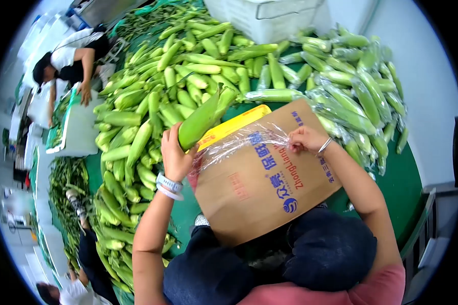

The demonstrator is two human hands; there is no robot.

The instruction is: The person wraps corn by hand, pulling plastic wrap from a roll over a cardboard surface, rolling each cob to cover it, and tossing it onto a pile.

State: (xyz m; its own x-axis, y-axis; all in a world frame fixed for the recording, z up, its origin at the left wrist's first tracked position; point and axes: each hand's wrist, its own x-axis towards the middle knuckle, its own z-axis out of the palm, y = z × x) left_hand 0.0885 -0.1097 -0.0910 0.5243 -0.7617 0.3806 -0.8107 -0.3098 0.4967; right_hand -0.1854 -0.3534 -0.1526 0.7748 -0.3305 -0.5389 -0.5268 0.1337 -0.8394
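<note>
My left hand [178,155] is wrapped round the lower end of a green ear of corn [201,119], which tilts up to the right. My right hand [305,139] pinches the end of a clear plastic film [249,140]. The film stretches between my two hands, over a brown cardboard sheet [239,188] with blue and red print. That cardboard lies across my lap. Behind its upper edge shows a yellow object [236,124].
Unwrapped corn [188,71] is heaped at the left and centre. Film-wrapped corn [351,96] is piled at the right. A white crate [269,20] stands at the back. One person [74,56] bends over a white bin [79,127]; another person [71,290] is at lower left.
</note>
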